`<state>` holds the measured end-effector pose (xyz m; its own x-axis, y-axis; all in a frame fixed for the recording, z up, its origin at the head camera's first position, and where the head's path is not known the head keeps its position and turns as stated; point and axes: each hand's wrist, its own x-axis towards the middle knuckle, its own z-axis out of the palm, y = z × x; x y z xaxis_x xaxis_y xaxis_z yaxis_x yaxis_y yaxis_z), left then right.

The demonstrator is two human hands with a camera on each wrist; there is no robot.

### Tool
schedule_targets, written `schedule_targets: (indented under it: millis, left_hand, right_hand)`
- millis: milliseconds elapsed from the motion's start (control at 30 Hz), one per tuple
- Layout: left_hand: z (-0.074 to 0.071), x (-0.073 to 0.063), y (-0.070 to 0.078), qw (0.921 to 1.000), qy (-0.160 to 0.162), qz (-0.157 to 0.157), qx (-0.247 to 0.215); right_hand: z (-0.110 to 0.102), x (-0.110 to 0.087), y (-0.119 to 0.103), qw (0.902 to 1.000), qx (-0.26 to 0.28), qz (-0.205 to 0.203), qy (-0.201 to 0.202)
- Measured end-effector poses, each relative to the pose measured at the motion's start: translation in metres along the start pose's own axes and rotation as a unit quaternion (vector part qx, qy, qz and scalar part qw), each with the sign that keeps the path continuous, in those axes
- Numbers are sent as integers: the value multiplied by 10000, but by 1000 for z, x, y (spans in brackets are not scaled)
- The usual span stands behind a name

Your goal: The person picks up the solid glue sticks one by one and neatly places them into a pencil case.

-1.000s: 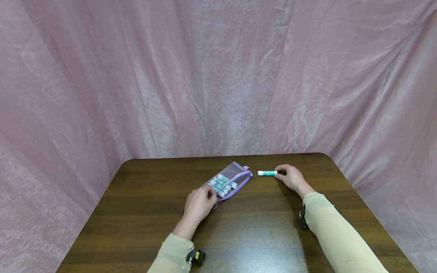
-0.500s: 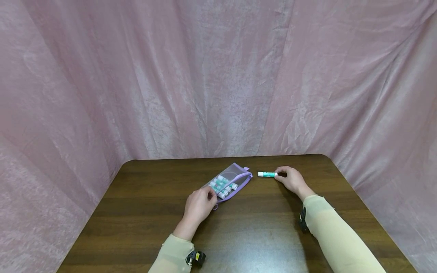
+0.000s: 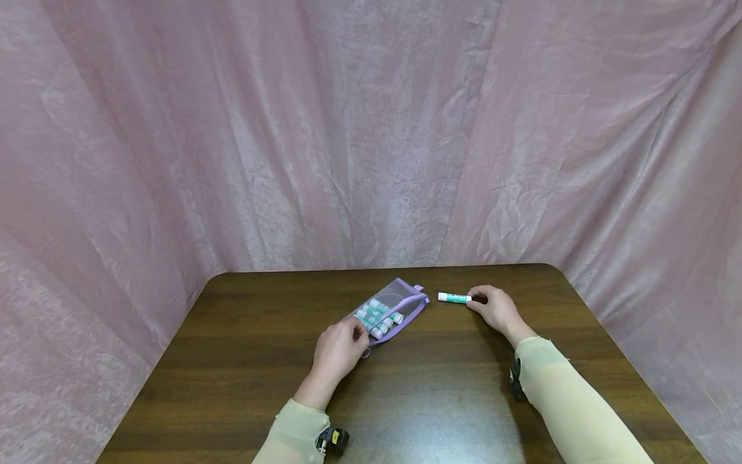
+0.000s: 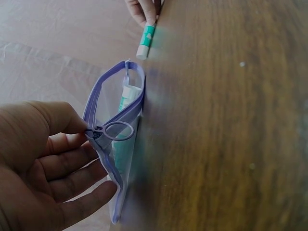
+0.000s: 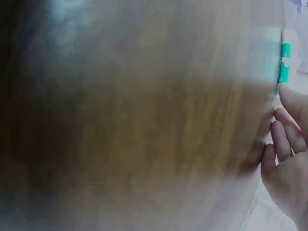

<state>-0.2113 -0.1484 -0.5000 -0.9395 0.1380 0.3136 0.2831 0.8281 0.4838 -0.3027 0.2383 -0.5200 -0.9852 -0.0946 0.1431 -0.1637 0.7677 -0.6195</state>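
Observation:
A translucent mesh zip pouch point(image 3: 396, 296) with purple edging lies on the table, its zipper side parted. Inside it are several white-and-green glue sticks point(image 3: 379, 310). My left hand point(image 3: 337, 351) pinches the pouch's near corner between thumb and forefinger, beside the zipper's purple ring point(image 4: 119, 131). To the right of the pouch, a single glue stick point(image 3: 454, 298) lies sideways, apart from the pouch's mouth. My right hand point(image 3: 497, 310) pinches this stick's right end with thumb and finger. In the right wrist view, the right hand's other fingers point(image 5: 281, 139) rest near the tabletop.
The brown wooden table point(image 3: 243, 361) has rounded far corners. Behind it hangs a pink velvet curtain point(image 3: 359, 142), which also covers both sides. A small black camera point(image 3: 333, 439) is strapped to the left wrist, another point(image 3: 516, 380) to the right.
Almost nothing differs. The head view has tilted up slightly, so table and hands sit a little lower. The glue stick at my right hand has turned a little, its right end nearer.

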Motion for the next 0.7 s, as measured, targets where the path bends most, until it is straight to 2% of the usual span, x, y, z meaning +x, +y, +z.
schedule_targets:
  millis: [267,700]
  left_hand:
    - [-1,0,0,10000,-38,5,-7]
    - [-1,0,0,10000,-34,-26,-13]
  right_hand:
    - [0,-1,-1,9999,34,-82,77]
    - [1,-4,-1,9996,234,155,76]
